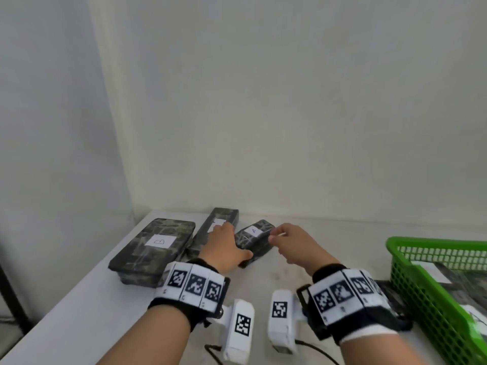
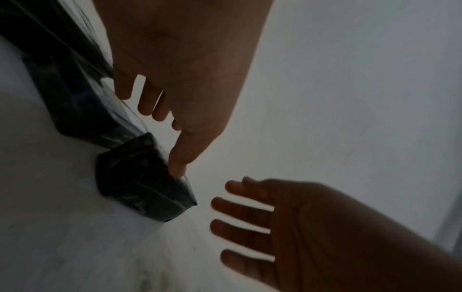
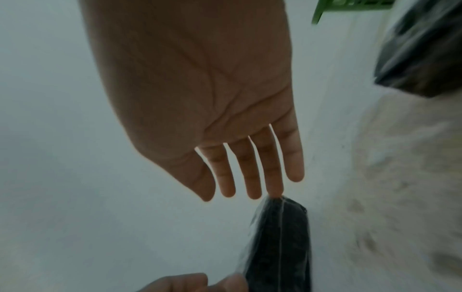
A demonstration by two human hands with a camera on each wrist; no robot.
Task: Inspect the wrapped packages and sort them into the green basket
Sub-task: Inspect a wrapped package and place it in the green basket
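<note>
Three camouflage-wrapped packages lie at the table's far left: a wide one labelled B, a long narrow one, and a small one labelled A. My left hand reaches over the long package, its thumb touching the small package at its near left edge, its fingers straight. My right hand hovers at that package's right end with its fingers spread and straight; one fingertip touches the package's corner. The green basket stands at the right.
The basket holds wrapped packages with white labels. Another dark wrapped package lies on the table just left of the basket. White walls close in the table's back and left. Bare tabletop lies between my forearms.
</note>
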